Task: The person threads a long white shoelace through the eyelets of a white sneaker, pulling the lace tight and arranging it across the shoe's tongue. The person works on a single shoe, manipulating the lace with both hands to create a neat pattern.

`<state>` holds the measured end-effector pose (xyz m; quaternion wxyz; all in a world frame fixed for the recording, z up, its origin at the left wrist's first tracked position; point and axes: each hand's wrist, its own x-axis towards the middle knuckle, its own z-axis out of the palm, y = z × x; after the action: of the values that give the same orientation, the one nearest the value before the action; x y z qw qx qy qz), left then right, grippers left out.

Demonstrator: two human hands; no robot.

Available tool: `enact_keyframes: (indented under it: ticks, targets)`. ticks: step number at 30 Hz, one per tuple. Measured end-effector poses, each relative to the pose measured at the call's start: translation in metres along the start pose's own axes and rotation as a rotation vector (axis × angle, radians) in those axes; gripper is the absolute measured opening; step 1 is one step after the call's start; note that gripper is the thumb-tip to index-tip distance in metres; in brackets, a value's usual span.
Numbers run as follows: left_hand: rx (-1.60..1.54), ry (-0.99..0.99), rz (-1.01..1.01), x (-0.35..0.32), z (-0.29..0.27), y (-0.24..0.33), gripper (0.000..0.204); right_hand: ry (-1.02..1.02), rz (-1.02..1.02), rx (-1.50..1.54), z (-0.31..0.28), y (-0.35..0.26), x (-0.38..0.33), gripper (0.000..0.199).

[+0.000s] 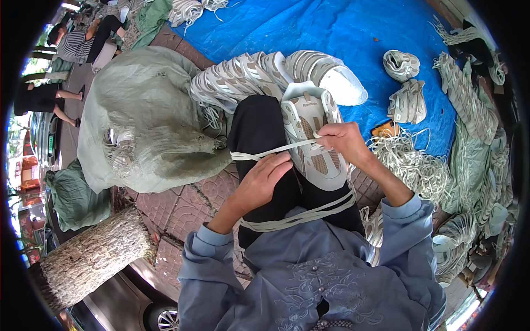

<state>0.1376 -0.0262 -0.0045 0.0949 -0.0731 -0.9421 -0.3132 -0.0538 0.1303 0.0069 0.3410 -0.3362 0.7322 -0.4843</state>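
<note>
A white and beige shoe upper (324, 177) with brown mesh lies across my thighs, its opening toward my knees. My right hand (345, 142) pinches a white shoelace (301, 144) over the eyelet area. From there the lace stretches left to the flat loops around my left knee. Just below that taut stretch, my left hand (265, 179) has its fingers bent together beside the upper's left edge; what they grip, if anything, is hidden. More white laces (292, 222) run across both thighs near my waist.
Beyond my knees, a row of nested shoe uppers (237, 77) lies by a blue tarp (331, 27). A full pale sack (149, 110) stands left. Tangled laces (417, 168) and more uppers (407, 102) lie right. A tree trunk (94, 254) and parked car (121, 298) are lower left.
</note>
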Motion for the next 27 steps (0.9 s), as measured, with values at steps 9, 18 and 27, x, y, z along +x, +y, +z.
enact_keyframes:
  ticks: [9,18,27]
  targets:
    - [0.229,-0.003,0.053,0.001,0.0,-0.002,0.023,0.017,-0.218,-0.42,-0.012,0.025,0.003,0.011]
    - [0.526,-0.065,0.139,0.004,-0.006,-0.003,0.025,0.105,-0.433,-0.826,-0.003,0.029,0.004,0.011]
    - [-0.179,0.423,-0.311,0.058,-0.009,0.016,0.013,0.116,-0.238,-0.262,0.005,0.025,0.02,0.011]
